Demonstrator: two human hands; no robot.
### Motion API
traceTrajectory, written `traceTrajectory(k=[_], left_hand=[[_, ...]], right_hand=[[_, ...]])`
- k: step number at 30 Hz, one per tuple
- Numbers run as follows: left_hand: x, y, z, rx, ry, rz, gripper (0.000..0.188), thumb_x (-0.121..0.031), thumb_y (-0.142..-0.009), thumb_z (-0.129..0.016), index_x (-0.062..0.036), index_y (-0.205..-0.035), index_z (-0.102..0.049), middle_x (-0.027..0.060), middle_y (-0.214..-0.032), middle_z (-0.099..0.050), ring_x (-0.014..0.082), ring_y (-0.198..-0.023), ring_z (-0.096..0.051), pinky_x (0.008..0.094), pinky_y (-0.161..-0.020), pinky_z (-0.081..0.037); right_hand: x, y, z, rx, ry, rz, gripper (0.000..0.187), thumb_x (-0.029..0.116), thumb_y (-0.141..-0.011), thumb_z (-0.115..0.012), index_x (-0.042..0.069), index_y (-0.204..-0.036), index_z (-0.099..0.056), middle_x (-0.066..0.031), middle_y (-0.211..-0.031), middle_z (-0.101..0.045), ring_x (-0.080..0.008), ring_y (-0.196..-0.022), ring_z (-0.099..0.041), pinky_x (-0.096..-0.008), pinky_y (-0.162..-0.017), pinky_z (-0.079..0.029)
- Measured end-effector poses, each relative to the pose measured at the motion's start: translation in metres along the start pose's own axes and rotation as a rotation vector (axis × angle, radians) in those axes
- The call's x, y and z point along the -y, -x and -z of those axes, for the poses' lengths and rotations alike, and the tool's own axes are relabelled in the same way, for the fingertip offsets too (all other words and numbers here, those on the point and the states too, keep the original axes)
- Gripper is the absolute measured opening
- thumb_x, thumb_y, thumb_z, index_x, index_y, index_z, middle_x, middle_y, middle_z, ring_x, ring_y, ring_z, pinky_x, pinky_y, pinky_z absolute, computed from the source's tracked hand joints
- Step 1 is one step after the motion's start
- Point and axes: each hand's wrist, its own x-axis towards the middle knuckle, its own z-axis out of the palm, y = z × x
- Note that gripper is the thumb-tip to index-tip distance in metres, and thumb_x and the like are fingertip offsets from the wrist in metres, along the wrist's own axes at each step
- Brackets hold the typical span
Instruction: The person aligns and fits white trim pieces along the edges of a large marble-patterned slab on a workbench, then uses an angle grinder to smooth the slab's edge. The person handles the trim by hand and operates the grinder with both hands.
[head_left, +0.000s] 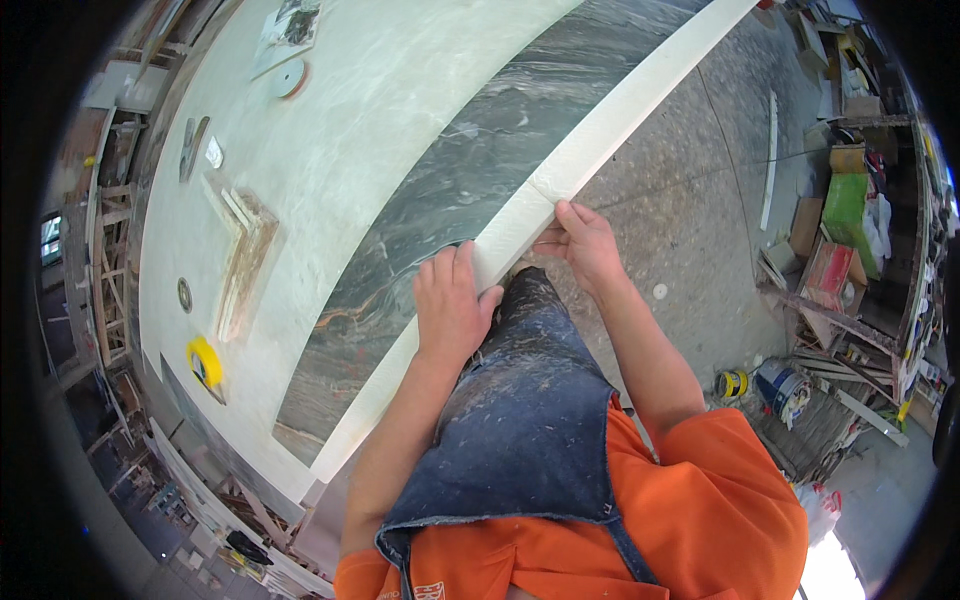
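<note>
Across the white strip (515, 230), half-open left grip (447, 308); at its edge, pinched right grip (588, 250)

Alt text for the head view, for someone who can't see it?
A person's left hand lies across the white edge strip of a pale slab with a dark veined band, the right hand at the strip's outer side. An orange shirt and dark apron show below; yellow tape is on the slab.
</note>
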Motion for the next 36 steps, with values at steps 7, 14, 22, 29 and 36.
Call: traceTrajectory(k=[7,14,22,29,36], left_hand=[[0.007,0.007,0.012,0.035,0.073,0.002,0.085,-0.032,-0.073,-0.089,-0.0007,-0.142,-0.050,0.0201,-0.136,-0.053,0.0396,-0.123,-0.049,0.0498,-0.106,-0.039],[0.050,0.078,0.033,-0.114,0.125,0.310,0.076,-0.031,-0.081,-0.083,0.0001,-0.142,-0.050,0.0238,-0.141,-0.052,0.0420,-0.131,-0.046,0.0490,-0.112,-0.036],[0.152,0.275,0.031,-0.635,-0.111,1.043,0.058,-0.027,-0.088,-0.076,0.0044,-0.133,-0.057,0.0266,-0.129,-0.059,0.0422,-0.124,-0.053,0.0484,-0.108,-0.040],[0.149,0.444,-0.015,-0.809,-0.055,1.490,0.058,-0.032,-0.088,-0.076,0.0069,-0.128,-0.061,0.0278,-0.124,-0.062,0.0420,-0.117,-0.059,0.0468,-0.103,-0.046],[0.183,0.541,-0.024,-0.944,0.092,1.755,0.056,-0.032,-0.088,-0.073,0.0061,-0.128,-0.063,0.0280,-0.123,-0.066,0.0367,-0.110,-0.065,0.0438,-0.096,-0.051]], right_hand=[[0.003,0.003,-0.005,-0.061,0.064,0.021,0.037,0.029,-0.104,-0.060,-0.005,-0.119,-0.064,-0.0128,-0.102,-0.070,-0.0237,-0.087,-0.072,-0.0364,-0.077,-0.061],[0.006,-0.001,-0.016,-0.171,0.142,0.035,0.033,0.027,-0.101,-0.064,-0.002,-0.117,-0.065,-0.0101,-0.100,-0.068,-0.0201,-0.086,-0.067,-0.0354,-0.076,-0.059],[0.002,-0.015,0.002,-0.157,0.045,0.020,0.040,0.028,-0.100,-0.064,0.001,-0.129,-0.060,-0.0121,-0.121,-0.064,-0.0275,-0.107,-0.064,-0.0411,-0.088,-0.053],[0.004,-0.020,0.002,-0.140,0.033,-0.006,0.051,0.033,-0.101,-0.064,0.002,-0.139,-0.052,-0.0150,-0.138,-0.056,-0.0305,-0.125,-0.056,-0.0444,-0.106,-0.049],[-0.033,0.010,-0.016,-0.201,0.075,0.011,0.072,0.049,-0.101,-0.058,-0.001,-0.150,-0.040,-0.0214,-0.149,-0.048,-0.0345,-0.136,-0.050,-0.0451,-0.111,-0.046]])
